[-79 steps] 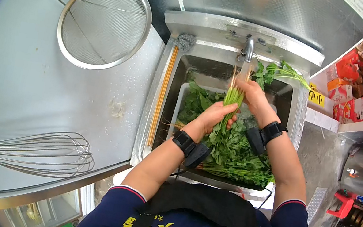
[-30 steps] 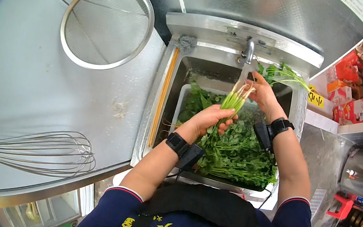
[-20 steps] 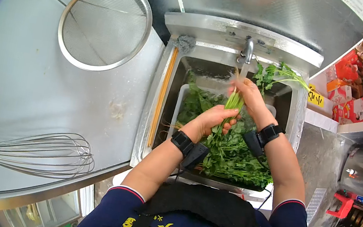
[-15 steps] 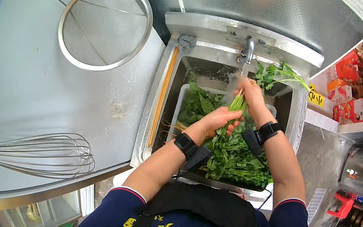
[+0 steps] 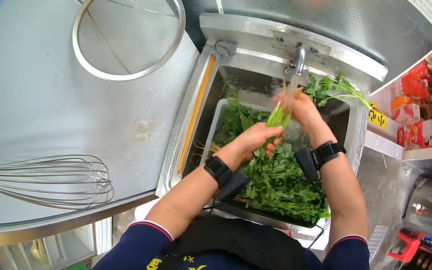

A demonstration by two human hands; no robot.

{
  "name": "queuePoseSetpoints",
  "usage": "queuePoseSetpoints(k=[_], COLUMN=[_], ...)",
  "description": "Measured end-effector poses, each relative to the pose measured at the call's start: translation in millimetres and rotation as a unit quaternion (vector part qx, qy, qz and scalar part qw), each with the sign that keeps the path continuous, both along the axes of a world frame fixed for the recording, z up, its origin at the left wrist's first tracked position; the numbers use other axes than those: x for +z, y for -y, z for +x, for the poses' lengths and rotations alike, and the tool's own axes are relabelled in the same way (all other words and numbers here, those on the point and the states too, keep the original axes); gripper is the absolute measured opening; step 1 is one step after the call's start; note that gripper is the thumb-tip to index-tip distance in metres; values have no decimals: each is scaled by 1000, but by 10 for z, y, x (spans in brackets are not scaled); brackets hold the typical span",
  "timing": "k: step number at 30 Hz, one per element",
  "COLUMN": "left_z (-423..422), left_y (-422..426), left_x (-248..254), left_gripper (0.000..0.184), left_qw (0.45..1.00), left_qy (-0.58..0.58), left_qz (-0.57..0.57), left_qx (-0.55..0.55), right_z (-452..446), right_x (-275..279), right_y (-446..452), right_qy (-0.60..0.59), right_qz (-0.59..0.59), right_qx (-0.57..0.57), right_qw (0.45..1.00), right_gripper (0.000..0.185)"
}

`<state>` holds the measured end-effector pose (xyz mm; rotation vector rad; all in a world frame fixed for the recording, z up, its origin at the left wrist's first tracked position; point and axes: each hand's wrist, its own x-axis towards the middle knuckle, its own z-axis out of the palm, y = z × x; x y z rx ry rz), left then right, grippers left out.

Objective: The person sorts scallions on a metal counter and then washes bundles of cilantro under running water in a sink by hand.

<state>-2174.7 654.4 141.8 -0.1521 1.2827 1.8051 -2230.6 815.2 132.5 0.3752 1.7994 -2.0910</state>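
Note:
My left hand [image 5: 260, 141] is closed around the pale green stalks of a bunch of leafy celery [image 5: 279, 118], its leaves trailing down toward me. At the upper ends of the stalks, just under the tap [image 5: 298, 63], is my right hand [image 5: 303, 109]. Its fingers touch the stalk ends but are smeared by motion, and water splashes around them. Both hands are above the metal sink [image 5: 261, 80]. More loose greens [image 5: 292, 189] fill the near part of the sink, and a pale plastic tub [image 5: 219, 114] at its left holds further dark leaves.
Left of the sink, a metal counter bears a round mesh strainer [image 5: 129, 28] and a large wire whisk [image 5: 45, 177]. Long wooden sticks [image 5: 195, 115] and a grey scrubber [image 5: 222, 50] lie along the sink's left rim. A celery sprig [image 5: 342, 89] rests on the right back corner.
My right hand has shifted slightly left across the stalk ends and is more blurred. My left hand keeps its grip on the stalks, a little lower and to the left.

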Motion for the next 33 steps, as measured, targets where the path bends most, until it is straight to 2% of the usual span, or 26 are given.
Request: queuePoseSetpoints(k=[2,3,5,6,9,11,12,15,17,19,20,22,26,28,29,31,32,33], left_z=[-31,-19,10,13,-4,-40,-45,-57,-85,-88,-80,-82,-101,-118,-143,-158,-162,-166], left_y=[11,-3,-48,-65,-80,-57,-44,-23,-35,-63,-85,-112,-88,-47,-42,-90,-126,-137], left_x=[-29,-32,-34,-31,-13,0,17,39,-36,-25,-19,-28,-19,-1,-3,-10,-13,-16], left_gripper=[31,31,31,31,30,30,30,30,29,29,29,28,33,35,37,40,41,43], left_qw=[1000,1000,1000,1000,1000,999,999,999,997,997,996,996,997,997,999,1000,999,998], left_qy=[15,16,10,10,-16,-24,-25,-27,-36,-43,-47,-51,-42,-41,-31,-21,-39,-55], left_qz=[14,13,19,19,25,24,24,0,-9,-17,-13,-8,6,5,4,6,3,-1], left_qx=[4,3,-2,-3,1,-10,-9,28,74,59,69,78,69,64,35,1,21,44], right_z=[-14,-49,-123,-127,-137,-153,-175,-37,95,107,106,104,101,156,158,139,119,95], right_x=[-63,-81,-107,-102,-72,-62,-29,62,76,-68,-120,-129,22,123,109,121,143,101], right_y=[-55,-64,-70,-76,-95,-118,-196,-260,-191,-117,-87,-38,-92,-38,-41,-99,-101,-125], right_qy=[-85,-85,-154,-154,-23,66,74,76,49,14,15,0,38,58,60,-19,2,1], right_qz=[56,56,333,333,178,67,-10,13,31,-46,-47,-7,-19,-90,-90,-28,15,14], right_qx=[108,107,154,154,14,-78,-76,-7,94,73,71,-3,14,-7,-7,63,8,7], right_qw=[989,989,918,918,984,992,994,997,994,996,996,1000,999,994,994,997,1000,1000], right_gripper=[28,28,28,28,39,47,52,52,54,45,45,40,36,34,34,34,31,31])
